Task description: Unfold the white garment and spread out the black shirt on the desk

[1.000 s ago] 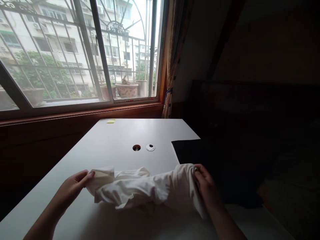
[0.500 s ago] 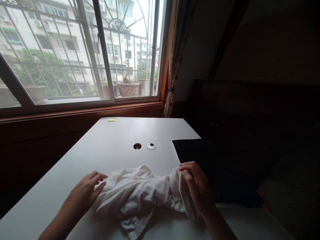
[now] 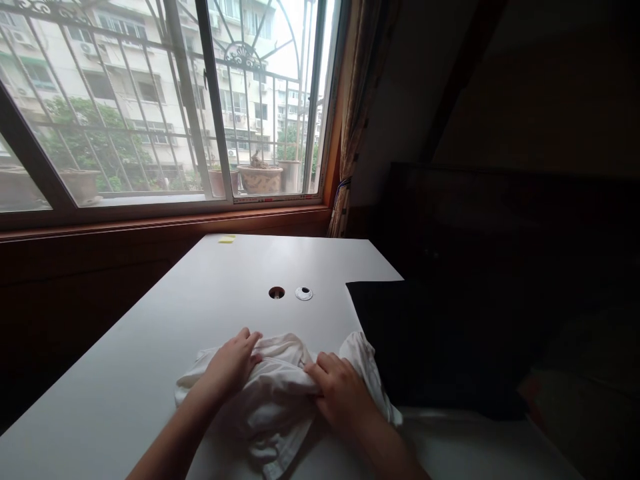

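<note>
A crumpled white cloth [image 3: 280, 393] lies on the white table [image 3: 165, 333] close to me. My left hand [image 3: 234, 363] rests on the upper left part of the cloth, its fingers curled round a fold. My right hand [image 3: 340, 390] pinches the cloth right of its middle, thumb beneath and fingers on top. One bunched end of the cloth sticks out beyond my right hand, and a loose corner hangs toward the near side between my forearms.
Past the cloth are a round hole [image 3: 277, 293] in the tabletop and a white ring cap [image 3: 304, 293]. A black sheet [image 3: 390, 333] covers the right side. Yellow paper [image 3: 227, 239] lies at the far edge, below a barred window [image 3: 150, 133] and curtain [image 3: 345, 167].
Both hands have moved inward along the cloth, the left one to the right and the right one to the left. Their fingers have closed on it. The view has shifted slightly.
</note>
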Available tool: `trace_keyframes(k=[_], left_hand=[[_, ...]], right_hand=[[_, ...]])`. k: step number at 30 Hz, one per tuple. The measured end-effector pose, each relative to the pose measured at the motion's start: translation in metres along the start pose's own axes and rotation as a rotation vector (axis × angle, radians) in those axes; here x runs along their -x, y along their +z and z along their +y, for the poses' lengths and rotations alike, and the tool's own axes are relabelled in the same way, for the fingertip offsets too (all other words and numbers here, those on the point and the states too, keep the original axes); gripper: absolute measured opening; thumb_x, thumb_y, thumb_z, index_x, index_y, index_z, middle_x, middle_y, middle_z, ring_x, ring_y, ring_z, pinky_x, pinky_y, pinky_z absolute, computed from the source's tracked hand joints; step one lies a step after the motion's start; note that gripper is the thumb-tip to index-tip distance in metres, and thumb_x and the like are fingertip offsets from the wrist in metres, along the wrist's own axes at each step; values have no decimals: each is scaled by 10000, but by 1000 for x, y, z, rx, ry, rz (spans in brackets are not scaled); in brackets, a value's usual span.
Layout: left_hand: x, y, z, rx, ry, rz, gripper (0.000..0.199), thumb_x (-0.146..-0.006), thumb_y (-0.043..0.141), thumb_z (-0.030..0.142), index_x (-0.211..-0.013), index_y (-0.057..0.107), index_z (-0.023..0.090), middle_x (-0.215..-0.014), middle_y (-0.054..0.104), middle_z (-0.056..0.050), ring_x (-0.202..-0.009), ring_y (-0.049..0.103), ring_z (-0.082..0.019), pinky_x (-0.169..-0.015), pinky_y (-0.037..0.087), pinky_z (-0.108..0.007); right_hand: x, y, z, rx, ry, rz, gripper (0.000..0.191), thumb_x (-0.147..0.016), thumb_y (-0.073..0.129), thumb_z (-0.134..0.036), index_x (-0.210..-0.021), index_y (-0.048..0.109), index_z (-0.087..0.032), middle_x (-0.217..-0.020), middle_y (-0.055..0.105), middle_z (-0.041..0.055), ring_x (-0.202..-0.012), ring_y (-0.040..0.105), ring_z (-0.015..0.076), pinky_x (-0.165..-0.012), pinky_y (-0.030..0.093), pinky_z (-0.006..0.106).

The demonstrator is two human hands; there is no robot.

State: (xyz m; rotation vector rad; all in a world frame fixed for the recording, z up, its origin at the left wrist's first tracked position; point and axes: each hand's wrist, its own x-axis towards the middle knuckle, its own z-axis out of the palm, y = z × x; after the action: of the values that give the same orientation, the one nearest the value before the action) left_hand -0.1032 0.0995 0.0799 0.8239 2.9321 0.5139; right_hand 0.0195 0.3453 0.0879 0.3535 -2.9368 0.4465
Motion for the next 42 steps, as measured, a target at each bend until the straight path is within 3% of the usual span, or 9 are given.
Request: trace_keyframes(k=[3,8,12,16,21,28,32,36,42], left_hand=[[-5,-7,0,-5,-28,34,220,-930,451,195,-866,662,202,-902,688,-75,-785,641,-209,-723,446,-309],[2,-38,-13,198,-101,385,215,-929,486,344,-795,594,216,-772,672,-31,-701,613,-192,-673,433,-288],[20,-65,-26,360,-270,636,262,-884,551,470,-844,619,220,-713,680,7,-646,628,-186,-656,457,-279],[35,-75,-39,335,-357,679,263,-871,568,487,-852,608,228,-668,661,22,-621,636,-189,-656,463,-282],[39,-63,-60,216,-377,572,243,-890,529,459,-832,587,230,-712,669,6,-656,650,-199,-667,460,-293],[40,-42,-43,91,-136,502,283,-944,475,379,-1132,603,210,-1095,630,-81,-790,643,-205,-732,508,-336],[45,-32,-14,250,154,159,224,-970,521,329,-1139,651,262,-1166,634,-69,-933,649,-210,-812,543,-323],[54,-16,10,292,245,-62,112,-929,636,299,-1030,677,272,-1124,658,-41,-979,647,-212,-851,551,-312],[68,21,16,237,237,36,324,-817,796,353,-1087,639,271,-1290,576,-95,-1148,614,-297,-967,558,-411]], right_hand=[[5,-5,4,49,-105,149,456,-763,535,42,-1062,682,-269,-1016,646,45,-982,562,242,-875,422,392],[23,-18,15,54,-252,369,456,-847,465,28,-1141,657,-263,-944,620,45,-918,549,234,-940,441,461],[44,-19,18,-29,-318,300,484,-846,462,14,-1180,644,-286,-985,638,49,-923,594,229,-860,521,419],[59,-14,11,-186,-350,64,406,-830,569,-64,-1139,673,-305,-973,687,38,-846,655,220,-728,545,352],[60,-18,2,-337,-290,-125,141,-907,649,-242,-1014,719,-301,-841,740,7,-715,701,204,-637,509,304],[32,-27,-11,-289,-56,9,214,-955,588,-221,-1116,715,-279,-1005,748,32,-843,707,200,-759,516,300],[12,-28,-26,-204,-43,-52,126,-891,695,-244,-1009,725,-274,-1069,714,24,-944,668,210,-825,494,300],[3,-21,-34,-86,-24,-148,39,-869,709,-243,-908,711,-240,-1018,722,37,-926,664,231,-803,473,321],[1,-19,-28,-63,-23,-99,72,-893,647,-194,-836,671,-231,-920,718,26,-789,641,181,-712,412,286]])
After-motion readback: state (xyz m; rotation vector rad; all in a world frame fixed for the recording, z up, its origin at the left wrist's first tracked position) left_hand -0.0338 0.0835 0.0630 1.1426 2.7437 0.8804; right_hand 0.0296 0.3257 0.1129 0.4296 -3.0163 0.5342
